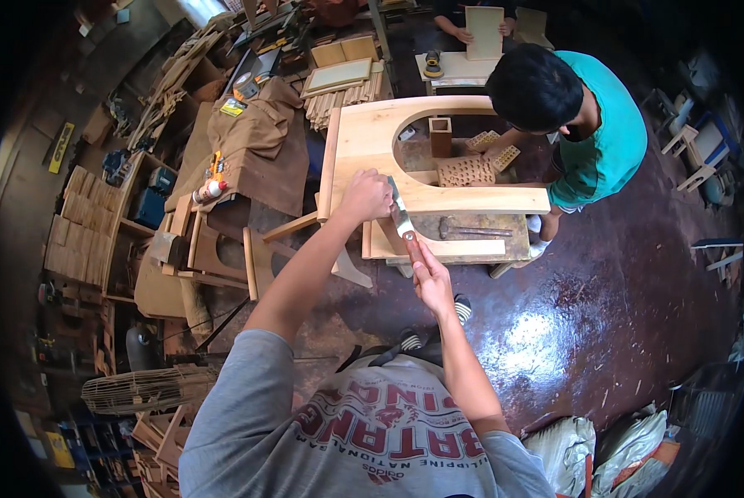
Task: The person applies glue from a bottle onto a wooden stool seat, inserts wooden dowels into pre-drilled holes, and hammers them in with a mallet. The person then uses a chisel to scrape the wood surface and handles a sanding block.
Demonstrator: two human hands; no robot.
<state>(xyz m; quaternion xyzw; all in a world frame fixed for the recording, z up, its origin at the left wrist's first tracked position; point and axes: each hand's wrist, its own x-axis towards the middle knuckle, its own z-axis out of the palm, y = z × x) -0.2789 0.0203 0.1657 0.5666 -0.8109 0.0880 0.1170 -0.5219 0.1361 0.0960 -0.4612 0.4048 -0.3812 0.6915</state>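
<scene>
My right hand (pixel 433 284) is closed around the brown handle of a flat-bladed metal tool (pixel 400 217), which looks like a knife or scraper. Its shiny blade slants up and left to my left hand (pixel 368 197), whose fingers are curled in and appear to grip the blade's far end. Both hands are over the near edge of a pale wooden panel (pixel 362 141) with a large rounded cutout. My left hand is at the panel's near left part. Under the panel, a hammer (pixel 476 231) lies on a worn bench (pixel 517 241) beside another pale wooden piece (pixel 463 248).
A co-worker in a teal shirt (pixel 609 116) leans over the panel's right side. Another person's hands (pixel 465 36) hold a board at the back. Wooden chair parts (pixel 252 257) and a cloth-covered surface (pixel 260 145) stand left. Filled sacks (pixel 563 452) lie at lower right.
</scene>
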